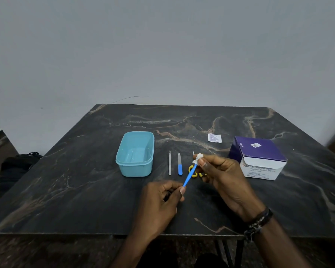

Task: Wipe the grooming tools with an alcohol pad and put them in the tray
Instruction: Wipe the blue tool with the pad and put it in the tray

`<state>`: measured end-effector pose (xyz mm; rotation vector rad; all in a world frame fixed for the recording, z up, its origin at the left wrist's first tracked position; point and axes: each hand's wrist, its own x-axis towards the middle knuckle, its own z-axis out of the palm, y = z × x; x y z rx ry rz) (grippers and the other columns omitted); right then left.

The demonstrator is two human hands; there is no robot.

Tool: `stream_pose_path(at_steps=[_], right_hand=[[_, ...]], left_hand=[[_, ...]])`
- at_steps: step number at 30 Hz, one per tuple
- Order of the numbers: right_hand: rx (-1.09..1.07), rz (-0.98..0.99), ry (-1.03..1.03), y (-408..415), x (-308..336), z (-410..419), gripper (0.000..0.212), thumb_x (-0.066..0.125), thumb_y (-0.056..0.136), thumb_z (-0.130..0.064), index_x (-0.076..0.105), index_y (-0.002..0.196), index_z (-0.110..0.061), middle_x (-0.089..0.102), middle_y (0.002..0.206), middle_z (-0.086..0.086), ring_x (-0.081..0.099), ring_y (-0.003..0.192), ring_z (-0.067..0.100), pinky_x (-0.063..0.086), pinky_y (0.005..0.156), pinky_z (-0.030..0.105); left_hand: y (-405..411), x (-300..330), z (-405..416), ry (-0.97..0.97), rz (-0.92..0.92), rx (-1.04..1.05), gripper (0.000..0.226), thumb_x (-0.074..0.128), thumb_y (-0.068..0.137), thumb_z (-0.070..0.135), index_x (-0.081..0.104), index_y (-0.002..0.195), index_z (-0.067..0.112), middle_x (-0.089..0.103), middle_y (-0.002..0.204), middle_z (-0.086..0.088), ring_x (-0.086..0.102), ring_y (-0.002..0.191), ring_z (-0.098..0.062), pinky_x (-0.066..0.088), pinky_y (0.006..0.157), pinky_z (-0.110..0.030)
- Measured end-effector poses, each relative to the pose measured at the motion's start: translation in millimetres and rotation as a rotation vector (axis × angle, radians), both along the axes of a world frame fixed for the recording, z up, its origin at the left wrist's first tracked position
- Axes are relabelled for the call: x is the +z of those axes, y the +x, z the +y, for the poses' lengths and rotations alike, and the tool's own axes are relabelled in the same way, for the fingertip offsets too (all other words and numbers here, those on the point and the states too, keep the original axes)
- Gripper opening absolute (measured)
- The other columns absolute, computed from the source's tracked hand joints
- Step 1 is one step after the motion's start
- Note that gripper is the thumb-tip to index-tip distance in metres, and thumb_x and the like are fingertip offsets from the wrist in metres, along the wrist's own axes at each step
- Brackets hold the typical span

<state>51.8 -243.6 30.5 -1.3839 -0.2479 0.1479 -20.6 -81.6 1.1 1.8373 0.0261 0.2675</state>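
Tray [135, 167] clear of table edge [112, 233]

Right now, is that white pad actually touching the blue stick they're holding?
Touching. The head view shows the white pad wrapped around the upper end of the blue stick, pinched there by the right hand; the left hand grips the lower end.

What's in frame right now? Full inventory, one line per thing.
tray: 1, light blue, table left of centre, nothing in it
tweezers: 1, silver, right of tray
nail file: 1, blue handle, beside tweezers
scissors: 1, yellow handles, behind the hands
blue-handled tool: 1, held
alcohol pad: 1, white, on tool tip
wrapper: 1, white, far centre
swab box: 1, purple-white, right
bag: 1, black, floor left
table: 1, dark marble
left hand: holds handle
right hand: pinches pad
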Motion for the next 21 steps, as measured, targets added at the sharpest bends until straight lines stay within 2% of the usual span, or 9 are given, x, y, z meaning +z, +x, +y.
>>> stream_pose_path(at_steps=[4,6,11,15,19,21], right_hand=[[0.020,0.008,-0.040,-0.4,-1.1,1.0,0.031,0.066,0.078,-0.022,0.072,0.096,0.001,0.063,0.102,0.039,0.055,0.083,0.028,0.042,0.059,0.025],[0.009,-0.001,-0.049,-0.1,-3.0,2.1,0.021,0.064,0.084,-0.016,0.072,0.093,0.002,0.064,0.101,0.038,0.055,0.082,0.028,0.042,0.059,0.025],[-0.050,-0.021,-0.005,-0.5,-3.3,3.2,0.013,0.063,0.087,-0.012,0.075,0.085,-0.008,0.075,0.090,0.020,0.063,0.072,0.018,0.044,0.059,0.023],[-0.024,-0.035,-0.033,-2.1,-3.4,2.9,0.023,0.067,0.077,-0.023,0.075,0.088,-0.005,0.074,0.094,0.024,0.060,0.079,0.025,0.045,0.059,0.023],[-0.091,-0.048,-0.019,-0.2,-3.4,2.3,0.013,0.066,0.084,-0.014,0.078,0.078,-0.014,0.076,0.085,0.015,0.064,0.068,0.014,0.044,0.059,0.025],[-0.065,-0.073,-0.056,-0.2,-4.3,2.1,0.014,0.066,0.083,-0.019,0.077,0.083,-0.010,0.075,0.088,0.019,0.062,0.071,0.017,0.045,0.058,0.023]], left_hand=[[-0.5,-0.4,0.0,-0.005,0.003,-0.014,0.012,0.067,0.087,0.018,0.074,0.081,0.026,0.073,0.068,-0.002,0.055,0.045,-0.006,0.042,0.043,-0.020],[-0.7,-0.3,-0.1,-0.003,0.002,-0.024,0.011,0.067,0.088,0.017,0.074,0.082,0.023,0.073,0.069,-0.003,0.055,0.045,-0.005,0.042,0.043,-0.020],[-0.6,-2.1,1.2,0.011,-0.002,-0.024,0.010,0.066,0.088,0.017,0.074,0.083,0.018,0.072,0.068,-0.003,0.055,0.045,-0.006,0.042,0.044,-0.021],[-0.3,-4.2,1.8,0.023,0.002,-0.011,0.010,0.066,0.088,0.018,0.074,0.082,0.020,0.072,0.067,-0.001,0.056,0.045,-0.007,0.043,0.044,-0.022],[-0.2,-4.4,1.6,0.029,0.004,-0.022,0.010,0.066,0.088,0.020,0.074,0.082,0.021,0.072,0.068,0.000,0.056,0.046,-0.007,0.043,0.046,-0.024],[-0.2,-5.2,1.9,0.036,-0.001,-0.017,0.011,0.065,0.088,0.020,0.073,0.081,0.021,0.072,0.067,0.000,0.057,0.046,-0.007,0.043,0.046,-0.024]])
